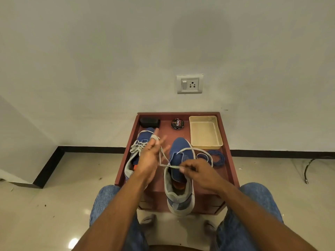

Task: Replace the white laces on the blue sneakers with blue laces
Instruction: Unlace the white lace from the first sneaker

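A: Head view, hands first. State?

B: Left hand (151, 156) raised over the table (228, 142), fingers spread and mostly straight, white lace (164, 157) wound round a fingertip. Right hand (196, 172) pinches the same lace near its middle, above the right sneaker (179, 160).

A: Why held like that?

B: My reading: the lace is out of the right sneaker and is being coiled on the left fingers to bundle it. The right pinch feeds and keeps tension.

A: Is that sneaker fully unlaced?

B: Eyelets look bare, but one white loop lies across its toe and side; I cannot tell if an end is threaded. The left sneaker (138, 153) has its white lace in place, bunched on the tongue.

A: Blue laces?

B: Coiled blue laces (216, 158) lie just right of the right sneaker, untouched and within reach.

A: Containers?

B: Beige tray (218, 140) at the far right corner holds nothing visible; probably meant for removed laces. Polish tin (177, 123), lid on, contents hidden. Black box (149, 122) at far left, closed.
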